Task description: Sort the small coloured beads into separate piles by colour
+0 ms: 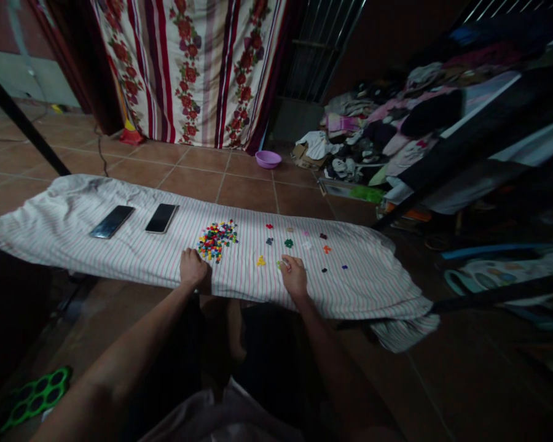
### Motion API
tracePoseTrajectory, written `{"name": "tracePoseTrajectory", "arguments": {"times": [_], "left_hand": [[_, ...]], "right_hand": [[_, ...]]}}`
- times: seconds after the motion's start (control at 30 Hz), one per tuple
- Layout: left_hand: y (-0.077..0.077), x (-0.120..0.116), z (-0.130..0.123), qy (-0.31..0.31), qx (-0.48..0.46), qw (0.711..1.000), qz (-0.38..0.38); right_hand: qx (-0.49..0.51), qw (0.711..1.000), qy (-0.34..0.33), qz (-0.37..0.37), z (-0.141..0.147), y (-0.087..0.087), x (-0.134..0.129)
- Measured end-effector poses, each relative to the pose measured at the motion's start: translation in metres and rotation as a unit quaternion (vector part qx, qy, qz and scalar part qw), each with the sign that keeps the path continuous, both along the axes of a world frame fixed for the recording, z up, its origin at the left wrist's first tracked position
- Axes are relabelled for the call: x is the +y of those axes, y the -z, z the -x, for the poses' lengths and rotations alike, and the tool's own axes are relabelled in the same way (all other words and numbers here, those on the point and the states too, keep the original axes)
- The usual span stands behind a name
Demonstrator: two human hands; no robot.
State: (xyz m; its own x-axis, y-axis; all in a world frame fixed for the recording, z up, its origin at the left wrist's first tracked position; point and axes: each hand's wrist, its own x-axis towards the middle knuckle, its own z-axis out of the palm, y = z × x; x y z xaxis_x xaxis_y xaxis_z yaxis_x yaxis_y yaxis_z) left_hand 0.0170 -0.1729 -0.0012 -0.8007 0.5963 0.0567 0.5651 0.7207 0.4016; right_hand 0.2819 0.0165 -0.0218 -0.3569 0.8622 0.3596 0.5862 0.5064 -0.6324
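A mixed heap of small coloured pieces, like beads or tiny bricks, lies on the striped cloth. My left hand rests at the heap's lower left edge, fingers curled in; what they hold, if anything, is hidden. To the right, my right hand is closed in a pinch at a small light green piece by its fingertips. Around that hand lie little single-colour groups: yellow pieces, dark green pieces, grey pieces, white pieces, orange pieces and red pieces.
Two phones, one dark phone and another phone, lie left on the cloth. Beyond are a purple basin, a floral curtain and a large clothes pile. Dark bars stand beside the surface.
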Motion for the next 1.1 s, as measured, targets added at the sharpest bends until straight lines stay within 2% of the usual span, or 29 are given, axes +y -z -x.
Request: {"name": "tracePoseTrajectory", "arguments": {"times": [0.17,0.27,0.4,0.57,0.7,0.87,1.1], "left_hand": [[0.017,-0.02,-0.029,0.047,0.033,0.998,0.001],[0.022,-0.029,-0.036,0.074,0.067,0.994,0.045],[0.02,-0.031,-0.037,0.091,0.08,0.989,0.09],[0.011,-0.032,-0.038,0.113,0.055,0.982,0.143],[0.004,-0.032,-0.038,0.124,0.053,0.976,0.173],[-0.004,-0.025,-0.037,0.142,0.065,0.963,0.219],[-0.008,-0.017,-0.033,0.157,0.093,0.953,0.24]], "right_hand": [[-0.002,0.998,-0.07,-0.004,0.031,-0.012,-0.028],[-0.015,0.991,-0.13,0.021,0.061,-0.014,-0.048],[-0.037,0.98,-0.188,0.052,0.103,-0.016,-0.072],[-0.09,0.973,-0.197,0.076,0.141,-0.023,-0.086],[-0.142,0.962,-0.215,0.095,0.154,-0.026,-0.09],[-0.193,0.95,-0.216,0.113,0.157,-0.027,-0.095],[-0.202,0.949,-0.209,0.118,0.158,-0.033,-0.099]]}}
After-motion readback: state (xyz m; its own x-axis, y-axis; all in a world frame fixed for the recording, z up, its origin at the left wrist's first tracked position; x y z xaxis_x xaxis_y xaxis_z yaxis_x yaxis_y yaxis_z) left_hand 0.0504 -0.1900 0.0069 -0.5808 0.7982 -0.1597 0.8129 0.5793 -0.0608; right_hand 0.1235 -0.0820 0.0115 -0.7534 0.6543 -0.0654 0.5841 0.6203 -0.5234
